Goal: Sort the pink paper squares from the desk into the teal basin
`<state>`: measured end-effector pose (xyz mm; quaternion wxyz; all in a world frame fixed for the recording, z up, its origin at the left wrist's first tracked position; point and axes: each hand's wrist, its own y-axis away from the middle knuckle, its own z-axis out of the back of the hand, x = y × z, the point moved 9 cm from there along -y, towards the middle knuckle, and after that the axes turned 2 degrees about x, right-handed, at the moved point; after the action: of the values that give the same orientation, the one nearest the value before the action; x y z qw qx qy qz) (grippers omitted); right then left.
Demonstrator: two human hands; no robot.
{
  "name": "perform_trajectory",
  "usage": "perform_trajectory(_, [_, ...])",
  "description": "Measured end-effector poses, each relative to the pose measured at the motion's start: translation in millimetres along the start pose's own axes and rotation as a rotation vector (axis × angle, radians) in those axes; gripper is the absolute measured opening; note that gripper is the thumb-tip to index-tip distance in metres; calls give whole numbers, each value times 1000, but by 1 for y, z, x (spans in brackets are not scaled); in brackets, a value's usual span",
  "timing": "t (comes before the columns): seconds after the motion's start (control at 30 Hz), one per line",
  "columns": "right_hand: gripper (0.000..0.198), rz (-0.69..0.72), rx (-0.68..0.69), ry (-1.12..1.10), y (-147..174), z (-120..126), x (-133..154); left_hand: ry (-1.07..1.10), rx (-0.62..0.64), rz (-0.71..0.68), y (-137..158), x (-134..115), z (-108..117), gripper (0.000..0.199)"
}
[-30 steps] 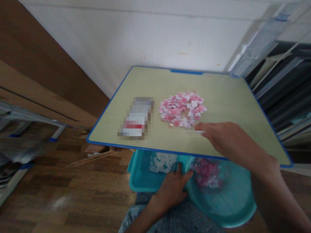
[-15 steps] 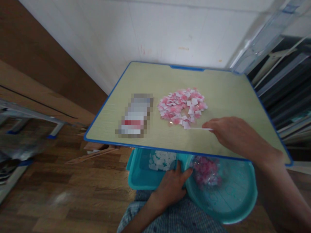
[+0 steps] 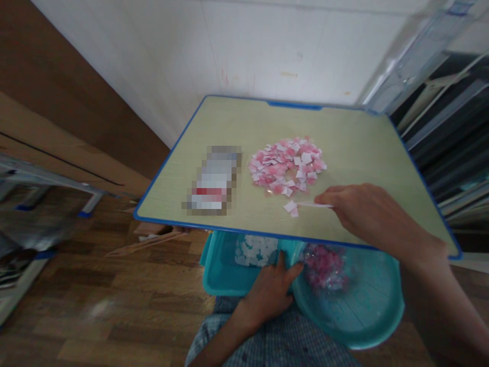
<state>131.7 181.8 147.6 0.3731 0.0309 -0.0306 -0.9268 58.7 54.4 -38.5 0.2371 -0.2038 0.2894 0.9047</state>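
Pink and white small square sachets lie in one loose heap mid-worktop, on the pale green laminate worktop with blue edging; too many to count, dozens at a guess. Two sachets sit apart from the heap, just beside the tip of a thin white flat stick. Right hand pinches that stick, fingers closed narrow on it, tip pointing at the two strays. Left hand is below the worktop edge, fingers wrapped over the rims where two containers meet: one teal rectangular plastic tub with white pieces inside, one teal round plastic basin with a pink heap inside. One pixelated, blurred-out object left of the heap, can't tell what. Risks, as a judgement: the strays are near the worktop's front edge, so a hard flick of the stick could send them past the basin onto the wooden floor; the stick is thin and could bend or skip over flat sachets; the basin seems steadied only by the left hand, so a slack grip could tip it and spill. Counts: one heap, two strays, one stick, one tub, one basin, two hands.
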Motion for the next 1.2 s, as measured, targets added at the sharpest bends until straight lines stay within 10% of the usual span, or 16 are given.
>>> perform_trajectory(1.2, [25,94,8,34,-14,6,24,-32,24,15,0,0,-2,67])
